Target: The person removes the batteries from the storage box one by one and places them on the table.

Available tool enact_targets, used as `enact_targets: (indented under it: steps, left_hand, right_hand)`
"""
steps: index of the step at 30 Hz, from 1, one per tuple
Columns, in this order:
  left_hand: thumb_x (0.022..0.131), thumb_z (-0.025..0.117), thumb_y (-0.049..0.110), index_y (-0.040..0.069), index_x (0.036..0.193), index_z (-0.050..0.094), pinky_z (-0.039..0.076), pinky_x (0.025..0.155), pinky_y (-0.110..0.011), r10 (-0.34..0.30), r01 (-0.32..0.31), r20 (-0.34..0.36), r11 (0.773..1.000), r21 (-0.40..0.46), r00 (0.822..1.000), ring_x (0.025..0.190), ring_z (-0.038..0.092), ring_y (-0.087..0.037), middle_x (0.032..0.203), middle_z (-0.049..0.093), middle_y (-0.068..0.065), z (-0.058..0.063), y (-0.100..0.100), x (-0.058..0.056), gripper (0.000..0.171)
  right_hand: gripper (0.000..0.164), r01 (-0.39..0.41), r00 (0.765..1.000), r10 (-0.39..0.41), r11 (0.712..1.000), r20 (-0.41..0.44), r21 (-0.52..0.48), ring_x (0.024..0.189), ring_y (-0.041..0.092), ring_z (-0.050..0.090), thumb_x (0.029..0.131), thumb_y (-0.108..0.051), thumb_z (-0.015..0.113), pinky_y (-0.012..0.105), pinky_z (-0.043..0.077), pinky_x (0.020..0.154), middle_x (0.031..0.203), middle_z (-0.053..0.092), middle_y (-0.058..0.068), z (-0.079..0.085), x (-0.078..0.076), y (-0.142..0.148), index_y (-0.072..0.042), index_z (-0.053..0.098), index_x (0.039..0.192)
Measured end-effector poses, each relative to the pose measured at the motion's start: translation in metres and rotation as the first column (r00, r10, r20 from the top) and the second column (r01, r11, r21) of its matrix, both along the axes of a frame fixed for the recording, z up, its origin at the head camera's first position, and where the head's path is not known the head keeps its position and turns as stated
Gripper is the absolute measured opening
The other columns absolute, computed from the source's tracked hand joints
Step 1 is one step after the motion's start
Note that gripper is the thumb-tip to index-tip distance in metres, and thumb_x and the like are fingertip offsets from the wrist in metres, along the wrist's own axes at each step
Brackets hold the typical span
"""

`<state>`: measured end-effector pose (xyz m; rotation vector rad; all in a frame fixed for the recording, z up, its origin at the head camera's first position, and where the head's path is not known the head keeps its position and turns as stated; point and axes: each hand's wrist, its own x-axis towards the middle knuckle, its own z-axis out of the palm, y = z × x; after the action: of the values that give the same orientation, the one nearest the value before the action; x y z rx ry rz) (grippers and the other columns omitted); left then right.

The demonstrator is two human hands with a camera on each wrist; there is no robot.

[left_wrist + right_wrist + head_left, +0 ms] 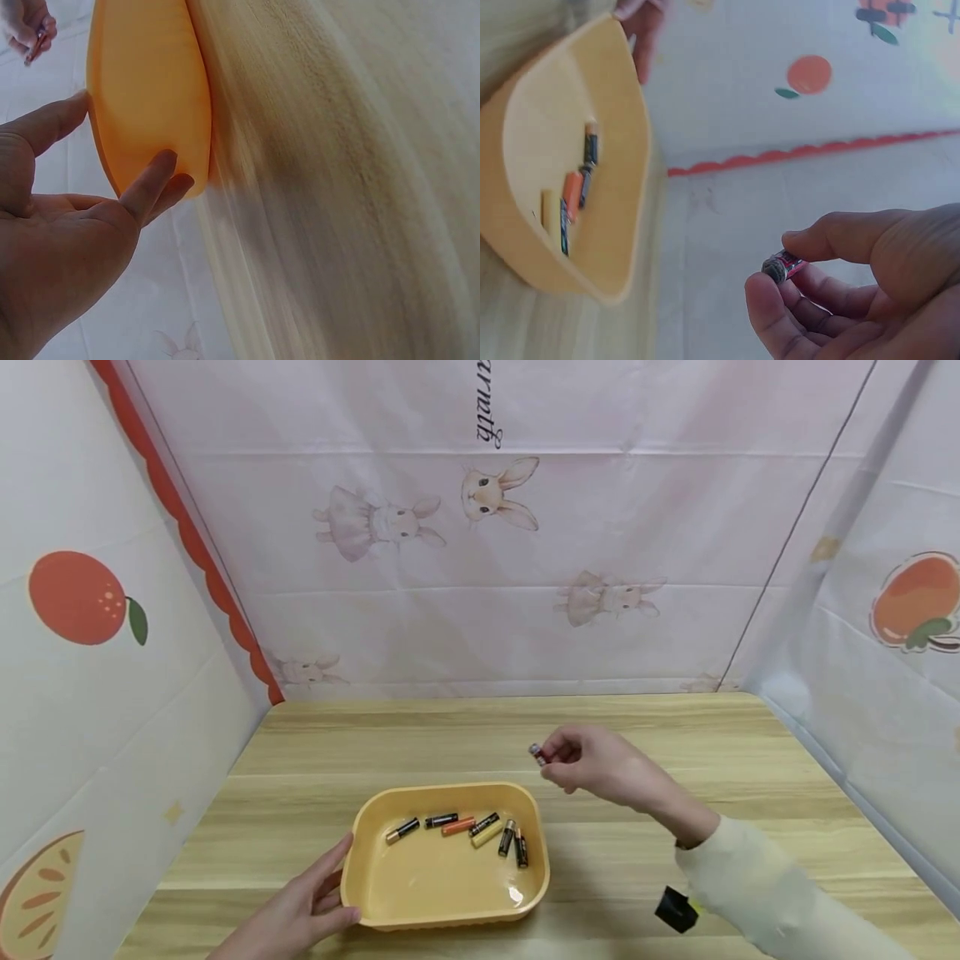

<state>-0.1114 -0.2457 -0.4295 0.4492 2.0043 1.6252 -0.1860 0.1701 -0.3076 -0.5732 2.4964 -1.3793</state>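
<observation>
My right hand (600, 764) pinches a small dark red and silver battery (537, 754) between thumb and fingers, above the table beyond the tub's back right corner. In the right wrist view one end of the battery (781, 266) points out of the fingertips. A yellow plastic tub (442, 920) stands on the table, with several batteries lying loose toward its back and right side, among them an orange one (458, 827) and a yellow one (487, 834). My left hand (311, 897) holds the tub's left end, thumb near the front corner and fingers against the outer wall.
The wood-grain table (637, 877) carries the tub. A small black object (677, 910) shows beside the right sleeve (765, 885). Printed sheets with rabbits (600, 597) and fruit hang at the back and both sides.
</observation>
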Motion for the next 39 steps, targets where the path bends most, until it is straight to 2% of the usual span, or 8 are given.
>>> enact_targets:
  steps: [5,9,12,17,21,25,30,39]
  left_hand:
    - [0.100,0.070,0.009,-0.010,0.159,-0.007,0.055,0.097,-0.028,0.007,-0.007,0.000,1.000,-0.012,1.000,0.135,0.046,-0.050,0.156,0.009,-0.049,0.000,0.001,0.000,0.099]
    - [0.098,0.071,0.007,-0.011,0.158,-0.006,0.055,0.097,-0.030,0.020,-0.020,0.004,1.000,-0.025,1.000,0.137,0.042,-0.054,0.156,0.003,-0.048,-0.001,0.002,0.000,0.099]
    - [0.098,0.072,0.007,-0.012,0.158,-0.006,0.055,0.097,-0.030,0.028,-0.028,0.008,0.999,-0.039,1.000,0.137,0.041,-0.055,0.157,0.001,-0.047,-0.002,0.002,0.001,0.100]
    - [0.097,0.074,0.009,-0.010,0.159,-0.004,0.055,0.097,-0.030,0.054,-0.052,0.033,0.997,-0.056,0.998,0.138,0.041,-0.054,0.158,0.002,-0.045,0.000,0.003,0.000,0.102]
    - [0.097,0.074,0.010,-0.010,0.160,-0.004,0.055,0.097,-0.029,0.058,-0.056,0.038,0.997,-0.054,0.998,0.139,0.041,-0.053,0.159,0.002,-0.044,0.000,0.003,0.000,0.102]
    - [0.097,0.073,0.011,-0.009,0.160,-0.004,0.055,0.097,-0.029,0.052,-0.051,0.038,0.998,-0.040,0.998,0.138,0.043,-0.051,0.159,0.003,-0.045,0.000,0.003,0.001,0.101]
    - [0.097,0.073,0.011,-0.009,0.160,-0.003,0.055,0.097,-0.029,0.054,-0.053,0.035,0.998,-0.041,0.998,0.137,0.044,-0.050,0.159,0.004,-0.045,0.001,0.003,0.001,0.101]
    - [0.098,0.072,0.011,-0.011,0.159,-0.004,0.055,0.097,-0.029,0.035,-0.035,0.000,0.999,-0.035,0.999,0.135,0.046,-0.051,0.157,0.009,-0.048,-0.001,0.003,0.002,0.100]
  right_hand:
    - [0.012,0.047,0.999,-0.046,0.998,0.025,-0.029,0.078,0.022,0.062,0.096,-0.005,0.069,0.029,0.059,0.066,0.087,0.066,0.010,0.003,0.001,0.024,0.004,0.067,0.103]
    - [0.014,0.083,0.996,-0.081,0.996,0.045,-0.039,0.076,0.023,0.062,0.099,-0.007,0.067,0.032,0.060,0.068,0.086,0.065,0.011,-0.003,0.002,0.038,0.005,0.066,0.105]
    - [0.016,0.114,0.991,-0.112,0.993,0.068,-0.037,0.075,0.022,0.063,0.100,-0.008,0.067,0.034,0.062,0.069,0.086,0.066,0.010,-0.014,0.003,0.045,0.006,0.067,0.107]
    - [0.015,0.167,0.976,-0.161,0.986,0.149,-0.028,0.073,0.022,0.064,0.100,-0.011,0.067,0.035,0.062,0.068,0.083,0.066,0.009,-0.042,0.003,0.051,0.004,0.068,0.104]
    - [0.014,0.179,0.966,-0.170,0.983,0.193,-0.030,0.069,0.019,0.063,0.101,-0.011,0.066,0.036,0.062,0.066,0.078,0.066,0.010,-0.064,0.002,0.051,0.003,0.067,0.097]
    - [0.018,0.184,0.966,-0.176,0.983,0.189,-0.023,0.066,0.018,0.062,0.101,-0.012,0.067,0.035,0.062,0.062,0.074,0.065,0.010,-0.084,0.002,0.048,0.003,0.067,0.091]
    - [0.019,0.228,0.958,-0.226,0.974,0.174,0.012,0.063,0.017,0.062,0.098,-0.010,0.069,0.034,0.061,0.058,0.074,0.067,0.011,-0.104,0.003,0.040,0.002,0.065,0.084]
    - [0.023,0.303,0.945,-0.313,0.947,0.097,0.105,0.051,0.014,0.060,0.092,-0.007,0.075,0.031,0.057,0.048,0.063,0.066,0.006,-0.127,0.001,0.025,-0.001,0.067,0.071]
